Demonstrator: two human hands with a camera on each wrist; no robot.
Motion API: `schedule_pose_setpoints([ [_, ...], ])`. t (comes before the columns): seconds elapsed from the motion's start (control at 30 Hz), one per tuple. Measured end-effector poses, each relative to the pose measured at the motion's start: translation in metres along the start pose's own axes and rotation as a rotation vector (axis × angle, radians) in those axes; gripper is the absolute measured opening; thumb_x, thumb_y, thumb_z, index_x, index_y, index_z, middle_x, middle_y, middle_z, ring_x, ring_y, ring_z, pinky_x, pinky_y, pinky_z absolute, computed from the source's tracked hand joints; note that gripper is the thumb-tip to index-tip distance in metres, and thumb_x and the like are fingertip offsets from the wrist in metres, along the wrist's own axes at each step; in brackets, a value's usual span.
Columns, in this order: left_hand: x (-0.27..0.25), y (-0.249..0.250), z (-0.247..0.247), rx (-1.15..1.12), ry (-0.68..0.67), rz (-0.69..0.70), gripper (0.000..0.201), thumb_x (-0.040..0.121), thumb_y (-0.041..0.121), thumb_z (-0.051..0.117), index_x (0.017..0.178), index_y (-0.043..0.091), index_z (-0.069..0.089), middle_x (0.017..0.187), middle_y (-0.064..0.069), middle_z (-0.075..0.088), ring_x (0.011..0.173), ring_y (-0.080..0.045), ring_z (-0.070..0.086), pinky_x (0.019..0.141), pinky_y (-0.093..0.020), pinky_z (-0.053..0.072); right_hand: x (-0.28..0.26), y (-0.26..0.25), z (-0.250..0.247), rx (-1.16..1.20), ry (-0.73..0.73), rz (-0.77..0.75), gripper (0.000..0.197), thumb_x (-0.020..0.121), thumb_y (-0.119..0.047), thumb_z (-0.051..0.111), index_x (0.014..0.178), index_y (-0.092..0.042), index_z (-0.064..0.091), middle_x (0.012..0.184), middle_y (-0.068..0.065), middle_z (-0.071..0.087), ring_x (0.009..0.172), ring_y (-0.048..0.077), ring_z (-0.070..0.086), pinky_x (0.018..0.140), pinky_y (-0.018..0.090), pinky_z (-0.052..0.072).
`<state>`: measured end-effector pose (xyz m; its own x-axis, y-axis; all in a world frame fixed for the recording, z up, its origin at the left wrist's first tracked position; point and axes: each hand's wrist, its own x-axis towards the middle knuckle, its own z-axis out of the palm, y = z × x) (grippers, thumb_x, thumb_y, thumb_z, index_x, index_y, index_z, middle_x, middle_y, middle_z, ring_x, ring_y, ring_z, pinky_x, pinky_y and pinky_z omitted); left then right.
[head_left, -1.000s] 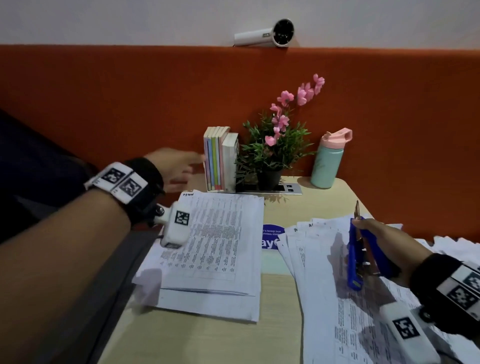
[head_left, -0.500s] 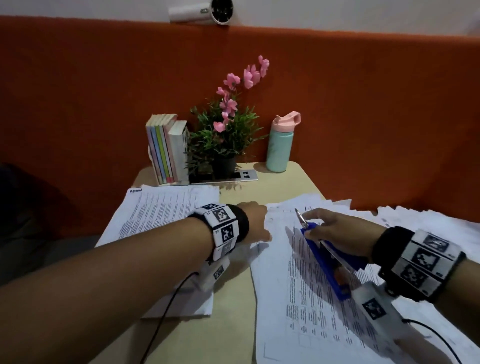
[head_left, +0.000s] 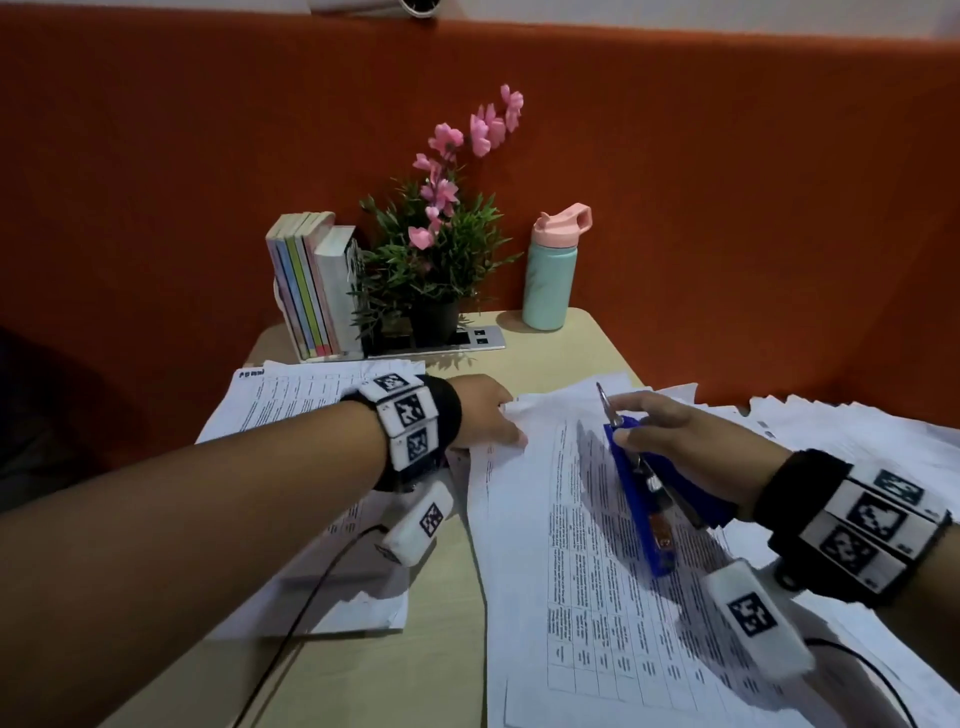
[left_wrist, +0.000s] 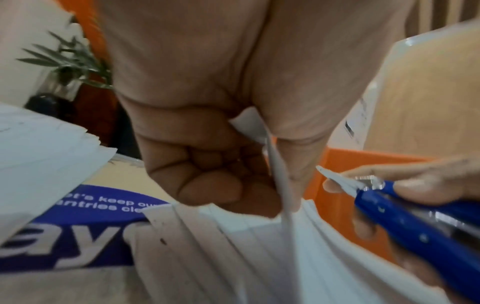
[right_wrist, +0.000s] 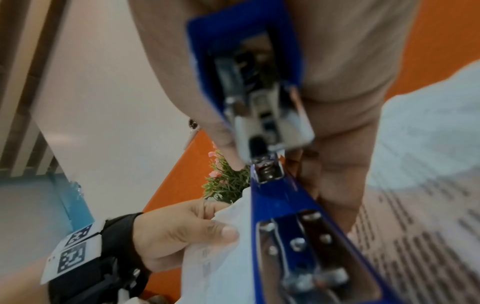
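Stapler (head_left: 644, 499) fills my right hand (head_left: 675, 436). My fingers are curled round its blue body, with the thumb on the near side by the front and the forefinger stretched along the top. Its two blue halves spread apart toward my wrist, and a thin metal tip sticks out past my fingertips, away from me. I hold it low over the printed sheet (head_left: 524, 483); I cannot tell whether it touches the paper.

My left hand (head_left: 483, 415) has that sheet by its far corner, pinched between the thumb and the curled fingers. The left wrist view shows the corner lifted off the sheets under it. The stapler's tip is just to the right of this pinch, close to my thumb but apart from it.

The sheet tops a fanned pile (head_left: 831, 431) that spreads out under my right hand and beyond it. Under my left forearm lies a second stack (head_left: 291, 400) of printed pages, on the same table (head_left: 431, 649). Well beyond both hands, against the orange wall, stand books (head_left: 311, 280), a plant (head_left: 431, 260) and a bottle (head_left: 550, 270).
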<state>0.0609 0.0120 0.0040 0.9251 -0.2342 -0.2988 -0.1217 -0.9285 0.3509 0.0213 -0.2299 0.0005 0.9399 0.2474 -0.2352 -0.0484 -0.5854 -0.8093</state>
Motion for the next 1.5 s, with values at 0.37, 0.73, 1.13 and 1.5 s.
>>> schedule_pose_setpoints([
  [0.37,-0.04,-0.047,-0.016,-0.16,-0.012,-0.084,0.033,0.089,0.044,0.068,0.108,0.018,0.064,0.106,-0.002,0.068,0.1,-0.025,0.062,0.089,-0.035,0.05,-0.028,-0.01,-0.005,-0.213,-0.145,-0.227,0.044,0.101,-0.027,0.051,0.129,-0.061,0.047,0.086,-0.011,0.065,0.088,0.013,0.07,0.085,0.034,0.057],
  [0.73,-0.092,-0.049,0.025,-0.983,-0.083,-0.212,0.021,0.091,0.003,0.066,0.11,-0.002,0.064,0.104,-0.021,0.074,0.094,-0.04,0.072,0.083,-0.05,0.058,-0.027,-0.016,0.011,-0.531,-0.195,-0.128,0.039,0.1,-0.036,0.049,0.126,-0.066,0.044,0.106,0.001,0.071,0.09,0.029,0.066,0.082,0.041,0.054],
  [1.13,-0.102,-0.019,-0.022,0.38,0.025,0.125,0.041,0.092,0.056,0.056,0.12,0.027,0.064,0.112,0.005,0.067,0.097,-0.017,0.063,0.084,-0.033,0.052,-0.016,-0.021,0.033,-0.756,-0.28,-0.136,0.038,0.1,-0.038,0.048,0.133,-0.058,0.045,0.131,-0.016,0.054,0.097,0.013,0.064,0.089,0.03,0.052],
  [1.5,-0.019,-0.028,0.025,0.55,-0.158,0.315,0.071,0.089,0.057,0.06,0.15,0.051,0.024,0.165,-0.007,0.003,0.152,-0.025,0.0,0.12,-0.055,0.009,-0.009,-0.035,0.048,-0.949,-0.297,-0.223,0.042,0.098,-0.033,0.048,0.139,-0.044,0.049,0.129,-0.004,0.059,0.111,0.014,0.056,0.087,0.026,0.045],
])
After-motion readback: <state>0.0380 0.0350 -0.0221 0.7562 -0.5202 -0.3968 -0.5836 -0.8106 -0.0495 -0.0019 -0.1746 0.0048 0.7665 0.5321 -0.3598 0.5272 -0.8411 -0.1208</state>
